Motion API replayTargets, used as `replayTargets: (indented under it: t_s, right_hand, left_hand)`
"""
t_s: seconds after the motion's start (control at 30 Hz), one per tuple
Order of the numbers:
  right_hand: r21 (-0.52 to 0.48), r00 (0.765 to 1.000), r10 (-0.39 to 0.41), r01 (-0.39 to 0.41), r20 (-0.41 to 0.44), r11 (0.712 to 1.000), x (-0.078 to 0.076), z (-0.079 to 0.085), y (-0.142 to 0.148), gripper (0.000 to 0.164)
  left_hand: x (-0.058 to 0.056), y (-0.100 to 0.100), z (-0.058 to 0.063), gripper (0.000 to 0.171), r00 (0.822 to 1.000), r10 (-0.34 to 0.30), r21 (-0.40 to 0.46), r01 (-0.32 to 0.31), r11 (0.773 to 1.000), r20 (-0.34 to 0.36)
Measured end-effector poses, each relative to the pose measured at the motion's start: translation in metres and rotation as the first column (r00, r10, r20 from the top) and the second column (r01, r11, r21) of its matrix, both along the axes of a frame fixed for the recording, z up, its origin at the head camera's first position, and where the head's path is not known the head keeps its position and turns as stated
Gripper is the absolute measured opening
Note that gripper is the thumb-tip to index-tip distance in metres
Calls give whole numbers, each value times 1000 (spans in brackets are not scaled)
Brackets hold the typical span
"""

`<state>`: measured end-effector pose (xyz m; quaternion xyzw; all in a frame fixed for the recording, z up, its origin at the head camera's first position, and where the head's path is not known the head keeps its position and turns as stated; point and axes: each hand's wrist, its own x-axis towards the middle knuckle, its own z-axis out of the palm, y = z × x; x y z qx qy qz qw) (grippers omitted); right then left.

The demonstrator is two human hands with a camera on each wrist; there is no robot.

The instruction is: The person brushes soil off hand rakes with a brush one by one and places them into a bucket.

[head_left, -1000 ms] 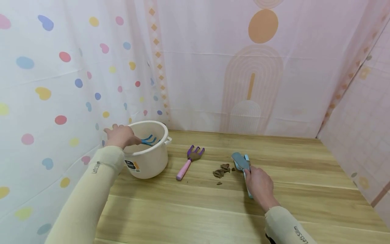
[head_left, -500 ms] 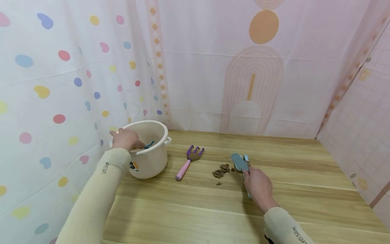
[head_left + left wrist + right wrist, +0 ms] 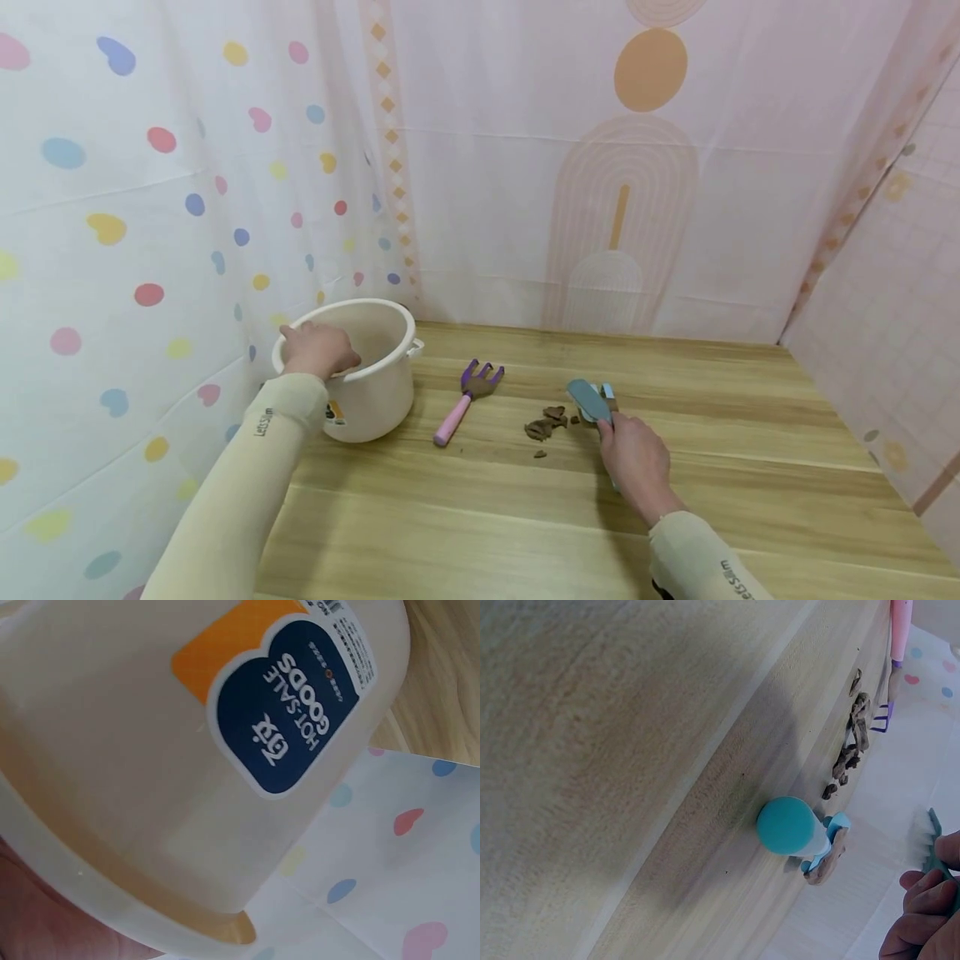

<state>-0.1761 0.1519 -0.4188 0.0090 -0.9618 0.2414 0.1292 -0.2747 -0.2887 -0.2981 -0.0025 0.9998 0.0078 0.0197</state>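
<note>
The right hand [image 3: 636, 462] has its fingers and thumb curled closely round the handle of a blue-grey brush with a flat oblong back [image 3: 588, 400]. The brush reaches forward and left from the grip; its pale bristles show in the right wrist view, clear of the table. Below that grip – partly hidden by hand and brush from above – is a light-blue hand tool with a rounded teal handle end [image 3: 784, 825], a brown lump [image 3: 825, 862] at its head.

Just left of the brush head, dark brown crumbly pieces [image 3: 547, 422] are scattered. Farther left, between the two hands, lies a small three-pronged purple fork with a pink handle [image 3: 453, 419], its prongs pointing away from the person and brown matter on its head.

The left hand [image 3: 318, 347] reaches over the near-left rim of a round cream plastic bucket [image 3: 378, 404], fingertips hidden inside – whether they hold anything cannot be told. Beneath that hand, the bucket's outer wall bears a navy and orange label [image 3: 289, 705].

Under everything is a light wood-grain tabletop [image 3: 420, 517]; beyond the left hand hangs a white curtain with coloured dots [image 3: 187, 250], and ahead of the right hand a pale pink arch-patterned curtain [image 3: 495, 183].
</note>
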Motion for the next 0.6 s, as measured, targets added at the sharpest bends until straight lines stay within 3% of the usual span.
replayTargets:
  t_s: [0.37, 0.6]
  right_hand:
    - [15, 1000, -23, 23, -17, 1000, -1, 4, 4, 27]
    - [1, 998, -34, 34, -44, 999, -6, 10, 13, 29]
  left_hand:
    - [0, 13, 4, 31, 998, 12, 36, -10, 999, -57]
    - [-3, 24, 12, 27, 983, -13, 64, 26, 998, -185]
